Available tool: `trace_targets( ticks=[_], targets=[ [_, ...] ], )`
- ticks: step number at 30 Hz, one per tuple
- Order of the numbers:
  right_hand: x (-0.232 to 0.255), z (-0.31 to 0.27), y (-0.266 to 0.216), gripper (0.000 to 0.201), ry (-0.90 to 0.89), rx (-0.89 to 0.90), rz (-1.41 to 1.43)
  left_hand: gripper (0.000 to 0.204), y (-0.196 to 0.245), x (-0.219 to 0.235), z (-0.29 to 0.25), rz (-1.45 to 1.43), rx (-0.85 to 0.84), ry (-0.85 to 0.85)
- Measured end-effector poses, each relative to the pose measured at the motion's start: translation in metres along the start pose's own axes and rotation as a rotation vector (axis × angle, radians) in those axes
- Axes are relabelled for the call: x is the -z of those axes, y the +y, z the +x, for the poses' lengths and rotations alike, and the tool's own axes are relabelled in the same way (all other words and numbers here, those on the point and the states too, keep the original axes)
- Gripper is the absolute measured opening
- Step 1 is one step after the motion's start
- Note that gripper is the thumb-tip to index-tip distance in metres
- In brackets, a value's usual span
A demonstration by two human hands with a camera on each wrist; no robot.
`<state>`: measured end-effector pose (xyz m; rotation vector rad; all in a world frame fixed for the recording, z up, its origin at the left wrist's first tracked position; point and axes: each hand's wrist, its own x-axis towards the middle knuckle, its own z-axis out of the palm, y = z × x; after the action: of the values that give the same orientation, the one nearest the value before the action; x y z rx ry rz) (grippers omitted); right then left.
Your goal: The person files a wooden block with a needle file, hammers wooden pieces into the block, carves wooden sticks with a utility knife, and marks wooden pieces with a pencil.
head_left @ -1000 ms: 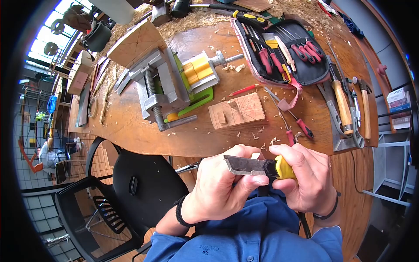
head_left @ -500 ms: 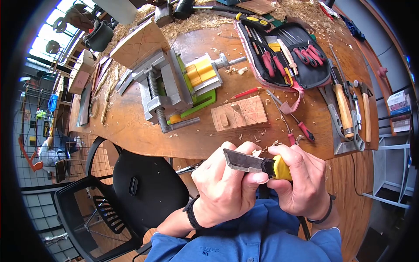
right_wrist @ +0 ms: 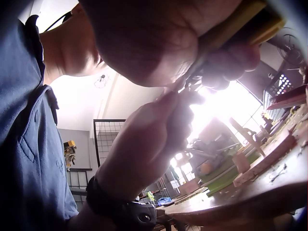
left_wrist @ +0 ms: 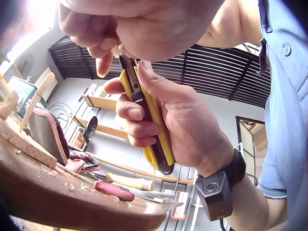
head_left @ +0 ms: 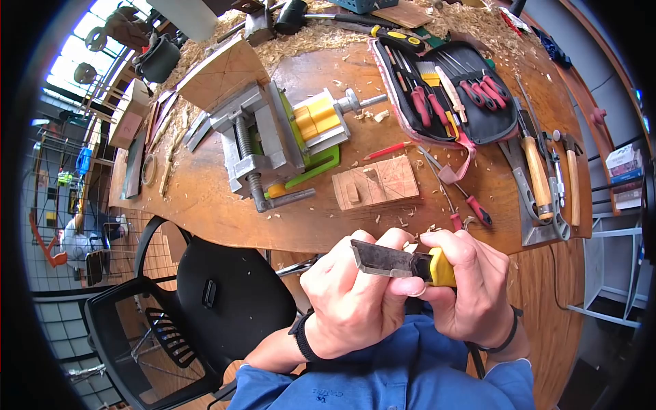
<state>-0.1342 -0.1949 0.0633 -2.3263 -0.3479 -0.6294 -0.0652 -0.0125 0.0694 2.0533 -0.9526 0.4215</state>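
My right hand [head_left: 473, 287] grips a yellow-and-black utility knife [head_left: 443, 268], its broad dark blade [head_left: 383, 261] reaching left across the fingers of my left hand [head_left: 352, 297]. A small pale piece of wood [head_left: 411, 247] is pinched in the left hand, mostly hidden behind the blade; its tip [left_wrist: 115, 51] also shows in the left wrist view. The left thumb lies along the blade's lower edge near the knife's neck. Both hands are held close together in front of the blue shirt, off the table's near edge. In the right wrist view, glare washes out the contact.
On the wooden table [head_left: 287, 229] lie a mortised wood block [head_left: 376, 183], a red pencil [head_left: 386, 151] and red-handled tools [head_left: 478, 210]. A metal vise [head_left: 256, 147] stands left, an opened tool case [head_left: 444, 89] right. Shavings cover the back; a black chair [head_left: 236, 287] stands front left.
Both hands stay together on the knife and wood piece. The left thumb has shifted slightly right along the blade, and the pale wood tip shows a little farther right.
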Motion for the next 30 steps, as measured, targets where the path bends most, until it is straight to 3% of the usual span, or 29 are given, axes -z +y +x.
trace_targets(
  ticks=[12, 17, 20, 23, 27, 30],
  targets=[
    [0.002, 0.003, 0.003, 0.056, -0.027, -0.002, 0.048, 0.034, -0.006, 0.001, 0.004, -0.129, -0.015, -0.012],
    [0.005, 0.003, 0.003, 0.057, -0.042, 0.004, 0.016, 0.015, -0.006, 0.005, 0.004, -0.279, 0.034, -0.104],
    [0.005, 0.003, 0.004, 0.057, -0.052, 0.003, -0.02, 0.007, -0.01, 0.0, -0.004, -0.404, 0.079, -0.07],
    [0.008, 0.002, 0.003, 0.057, -0.071, -0.012, -0.018, 0.023, -0.01, -0.006, -0.006, -0.432, 0.053, -0.026],
    [0.008, 0.002, 0.003, 0.057, -0.058, -0.009, 0.011, 0.025, -0.009, 0.001, -0.002, -0.435, 0.046, -0.066],
    [0.008, 0.001, 0.003, 0.057, -0.06, -0.009, 0.005, 0.009, -0.004, 0.007, 0.002, -0.364, 0.095, -0.115]
  ],
)
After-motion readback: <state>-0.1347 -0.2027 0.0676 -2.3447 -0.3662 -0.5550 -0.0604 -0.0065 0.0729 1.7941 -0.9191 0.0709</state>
